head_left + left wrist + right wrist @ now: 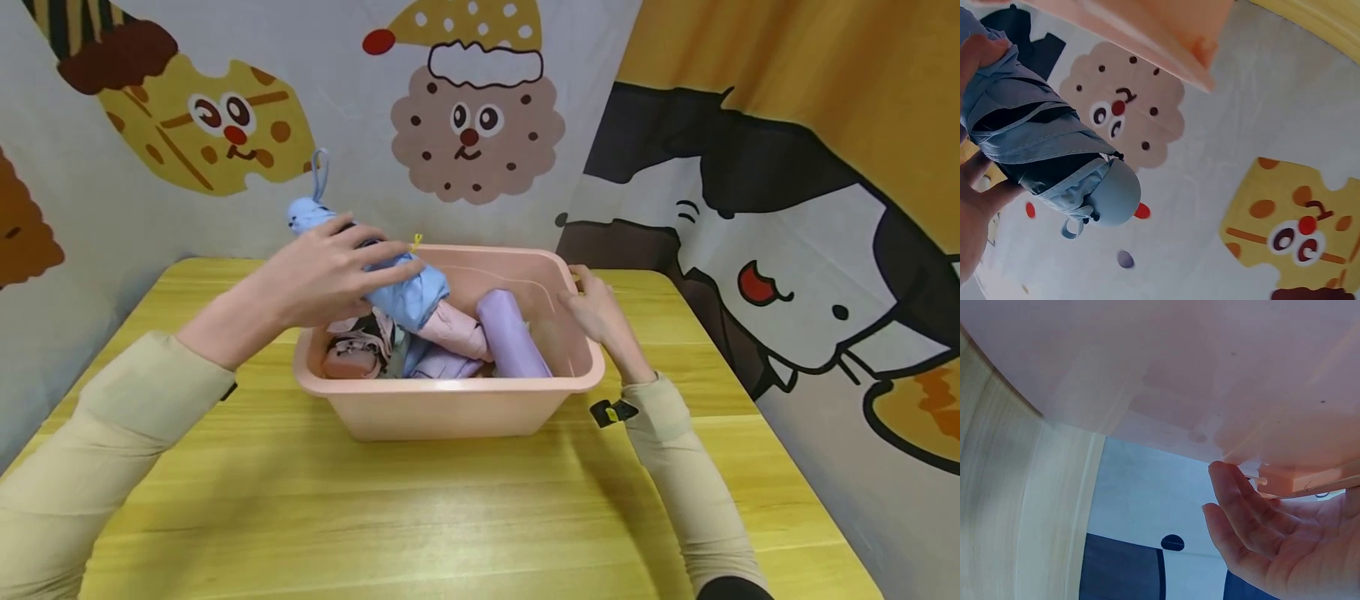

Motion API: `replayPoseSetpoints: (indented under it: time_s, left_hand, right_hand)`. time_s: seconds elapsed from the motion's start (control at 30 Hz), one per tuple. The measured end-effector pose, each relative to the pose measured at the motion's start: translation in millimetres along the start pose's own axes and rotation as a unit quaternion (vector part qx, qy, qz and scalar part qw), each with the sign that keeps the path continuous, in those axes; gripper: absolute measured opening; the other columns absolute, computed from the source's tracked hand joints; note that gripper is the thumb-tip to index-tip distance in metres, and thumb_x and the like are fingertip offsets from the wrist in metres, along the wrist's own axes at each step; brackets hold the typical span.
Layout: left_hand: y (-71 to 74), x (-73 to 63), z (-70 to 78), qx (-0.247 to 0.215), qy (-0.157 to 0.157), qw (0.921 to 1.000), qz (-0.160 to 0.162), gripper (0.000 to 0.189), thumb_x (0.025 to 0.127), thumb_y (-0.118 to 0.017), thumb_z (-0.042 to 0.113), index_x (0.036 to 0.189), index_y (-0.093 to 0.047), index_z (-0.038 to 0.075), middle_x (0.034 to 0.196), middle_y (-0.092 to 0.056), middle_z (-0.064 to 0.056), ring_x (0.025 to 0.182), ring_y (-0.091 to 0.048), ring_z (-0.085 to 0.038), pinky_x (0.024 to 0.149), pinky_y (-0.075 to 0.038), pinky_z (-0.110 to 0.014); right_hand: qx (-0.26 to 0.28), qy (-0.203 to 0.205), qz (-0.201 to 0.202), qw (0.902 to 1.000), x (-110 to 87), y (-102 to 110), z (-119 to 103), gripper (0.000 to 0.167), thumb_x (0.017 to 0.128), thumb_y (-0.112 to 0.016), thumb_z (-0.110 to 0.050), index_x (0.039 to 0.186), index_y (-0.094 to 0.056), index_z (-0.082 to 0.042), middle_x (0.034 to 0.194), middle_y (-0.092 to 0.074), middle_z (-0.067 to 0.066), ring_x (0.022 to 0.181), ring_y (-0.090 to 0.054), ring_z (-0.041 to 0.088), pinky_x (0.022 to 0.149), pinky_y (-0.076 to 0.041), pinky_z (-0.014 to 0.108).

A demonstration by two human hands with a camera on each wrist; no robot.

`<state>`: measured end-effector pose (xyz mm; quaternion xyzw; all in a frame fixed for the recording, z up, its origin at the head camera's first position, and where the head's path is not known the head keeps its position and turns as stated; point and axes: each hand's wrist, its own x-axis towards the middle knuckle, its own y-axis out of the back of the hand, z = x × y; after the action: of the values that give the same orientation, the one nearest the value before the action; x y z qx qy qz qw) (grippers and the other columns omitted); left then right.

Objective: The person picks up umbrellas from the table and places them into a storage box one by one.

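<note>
My left hand [326, 271] grips a folded light-blue umbrella [414, 293] above the left part of a pink plastic tub [450, 412]. The umbrella slants, its rounded handle end [1117, 194] with a wrist loop up at the left, its other end low over the tub's contents. Inside lie a rolled lilac bundle [513, 337], a pink fabric bundle [456, 330] and a patterned pink-and-black one [356, 354]. At the tub's right side my right hand [595, 310] holds the rim, fingers bent beneath its outer edge in the right wrist view.
The tub stands on a yellow wood-grain table [465, 508]. Behind it hangs a white cloth printed with cartoon biscuits [476, 133], and to the right a cartoon cow curtain [795, 233]. The table's back edge runs close behind the tub.
</note>
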<state>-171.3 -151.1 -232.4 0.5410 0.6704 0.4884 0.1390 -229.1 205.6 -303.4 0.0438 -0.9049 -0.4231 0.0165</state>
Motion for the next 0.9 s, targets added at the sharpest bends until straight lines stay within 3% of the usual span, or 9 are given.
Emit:
replayPoseSetpoints:
  time_s: [0.17, 0.4, 0.53, 0.6, 0.8, 0.9]
  left_hand:
    - [2.2, 18.1, 3.2, -0.001, -0.016, 0.9980, -0.061, 0.073, 0.074, -0.080, 0.032, 0.137, -0.049, 0.016, 0.135, -0.056, -0.009, 0.112, -0.058, -0.031, 0.091, -0.050, -0.053]
    - [-2.5, 37.3, 7.7, 0.003, -0.070, 0.9952, -0.069, 0.067, 0.079, -0.071, 0.046, 0.136, -0.049, 0.019, 0.133, -0.057, -0.009, 0.113, -0.057, -0.031, 0.090, -0.050, -0.051]
    - [-6.0, 48.0, 11.4, 0.003, -0.087, 0.9915, -0.096, 0.067, 0.085, -0.057, 0.057, 0.139, -0.046, 0.020, 0.135, -0.056, -0.008, 0.117, -0.056, -0.031, 0.093, -0.049, -0.051]
    - [-7.2, 54.0, 13.3, 0.003, -0.094, 0.9896, -0.108, 0.065, 0.087, -0.056, 0.054, 0.142, -0.043, 0.020, 0.136, -0.055, -0.008, 0.118, -0.056, -0.030, 0.094, -0.049, -0.051]
    - [-15.4, 70.8, 18.4, -0.003, -0.126, 0.9880, -0.089, 0.060, 0.088, -0.064, 0.039, 0.141, -0.043, 0.019, 0.133, -0.055, -0.007, 0.112, -0.060, -0.027, 0.081, -0.054, -0.045]
    - [-21.0, 79.1, 20.7, -0.003, -0.141, 0.9869, -0.078, 0.060, 0.086, -0.066, 0.039, 0.139, -0.045, 0.019, 0.130, -0.056, -0.008, 0.109, -0.060, -0.026, 0.076, -0.055, -0.043]
  right_hand:
    - [-0.003, -0.003, -0.001, 1.0000, 0.5, 0.6, -0.7, 0.057, 0.094, -0.044, -0.022, 0.146, -0.031, -0.002, 0.133, -0.052, 0.027, 0.115, -0.057, 0.039, 0.094, -0.049, 0.050]
    - [-0.009, -0.004, -0.005, 0.9999, 0.8, 0.8, -0.5, 0.057, 0.094, -0.044, -0.022, 0.146, -0.031, -0.003, 0.133, -0.051, 0.026, 0.114, -0.056, 0.039, 0.094, -0.049, 0.050]
    - [-0.010, -0.009, -0.006, 0.9999, 0.4, -0.1, -0.3, 0.057, 0.094, -0.045, -0.022, 0.147, -0.030, -0.003, 0.135, -0.050, 0.026, 0.115, -0.056, 0.039, 0.094, -0.049, 0.051]
    - [-0.009, -0.009, -0.006, 0.9999, 0.2, -0.4, -0.4, 0.057, 0.094, -0.045, -0.022, 0.147, -0.030, -0.004, 0.135, -0.050, 0.026, 0.116, -0.056, 0.039, 0.095, -0.049, 0.051]
    - [-0.009, -0.004, -0.003, 0.9999, -0.3, -0.8, -0.8, 0.057, 0.094, -0.045, -0.021, 0.146, -0.031, -0.003, 0.134, -0.051, 0.027, 0.115, -0.056, 0.040, 0.094, -0.050, 0.051]
    - [-0.007, -0.001, -0.001, 1.0000, -0.5, -0.8, -1.5, 0.057, 0.094, -0.045, -0.021, 0.146, -0.031, -0.002, 0.134, -0.050, 0.027, 0.115, -0.056, 0.040, 0.093, -0.050, 0.051]
